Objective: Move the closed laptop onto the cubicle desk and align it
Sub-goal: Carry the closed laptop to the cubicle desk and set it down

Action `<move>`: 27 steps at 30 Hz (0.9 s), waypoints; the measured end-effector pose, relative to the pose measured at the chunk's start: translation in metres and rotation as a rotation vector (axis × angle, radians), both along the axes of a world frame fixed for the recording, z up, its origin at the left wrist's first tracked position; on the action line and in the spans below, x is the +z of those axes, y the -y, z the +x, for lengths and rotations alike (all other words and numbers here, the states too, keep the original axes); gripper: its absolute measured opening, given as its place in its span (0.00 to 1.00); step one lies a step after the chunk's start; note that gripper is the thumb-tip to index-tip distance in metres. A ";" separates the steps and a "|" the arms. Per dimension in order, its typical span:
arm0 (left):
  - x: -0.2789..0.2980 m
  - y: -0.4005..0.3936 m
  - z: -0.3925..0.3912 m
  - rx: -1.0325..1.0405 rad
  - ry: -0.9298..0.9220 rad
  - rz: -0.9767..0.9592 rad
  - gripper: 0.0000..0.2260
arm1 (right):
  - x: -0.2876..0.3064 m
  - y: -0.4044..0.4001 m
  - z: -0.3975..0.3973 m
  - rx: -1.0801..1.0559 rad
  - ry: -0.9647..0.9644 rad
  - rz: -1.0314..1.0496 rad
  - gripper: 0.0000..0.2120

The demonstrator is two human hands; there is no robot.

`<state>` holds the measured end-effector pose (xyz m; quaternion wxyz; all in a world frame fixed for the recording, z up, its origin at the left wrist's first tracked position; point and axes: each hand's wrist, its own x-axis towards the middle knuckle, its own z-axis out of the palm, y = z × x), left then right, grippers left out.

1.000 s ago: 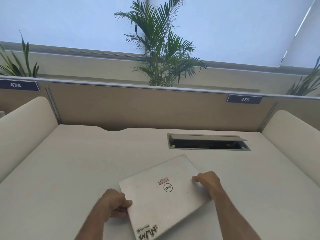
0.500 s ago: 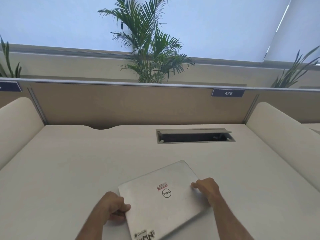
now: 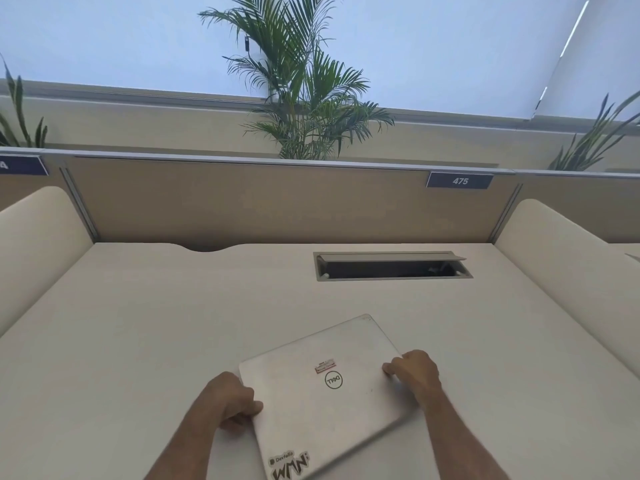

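A closed silver laptop (image 3: 322, 389) with a round logo and stickers lies on the cream cubicle desk (image 3: 138, 323), near the front and turned at an angle to the desk's edges. My left hand (image 3: 228, 400) grips its left edge, thumb on the lid. My right hand (image 3: 414, 372) holds its right edge with the fingers curled over the lid. The laptop's near right edge looks slightly raised off the desk, with a shadow under it.
An open cable tray slot (image 3: 391, 266) is set into the desk behind the laptop. A tan partition (image 3: 259, 202) with a label reading 475 (image 3: 460, 181) closes the back. Cream side dividers (image 3: 34, 244) flank the desk. Plants (image 3: 304, 98) stand behind.
The view has shifted a little; the laptop stays in both hands at about the same angle, now slightly further right on the desk.
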<state>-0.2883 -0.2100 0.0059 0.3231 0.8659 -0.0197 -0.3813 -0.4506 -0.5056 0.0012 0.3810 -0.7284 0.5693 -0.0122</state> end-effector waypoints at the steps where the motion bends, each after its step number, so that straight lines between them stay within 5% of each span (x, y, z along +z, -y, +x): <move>1: 0.001 0.000 0.000 -0.010 0.008 0.009 0.11 | 0.000 0.000 0.000 0.012 -0.005 -0.010 0.11; 10: 0.006 -0.004 0.004 -0.125 0.090 0.119 0.10 | -0.008 0.010 -0.008 0.148 0.001 -0.158 0.11; 14: -0.005 -0.017 0.014 -0.070 0.429 0.170 0.16 | -0.021 0.027 -0.024 0.215 0.049 -0.325 0.23; 19: -0.031 -0.036 0.017 -0.145 0.757 0.204 0.15 | -0.041 0.040 -0.047 0.326 -0.033 -0.546 0.21; 23: -0.050 -0.047 0.008 -0.242 0.794 0.303 0.28 | -0.056 0.047 -0.065 0.346 -0.106 -0.467 0.28; 27: -0.054 -0.050 -0.006 -0.279 0.733 0.332 0.58 | -0.065 0.053 -0.078 0.397 -0.118 -0.466 0.29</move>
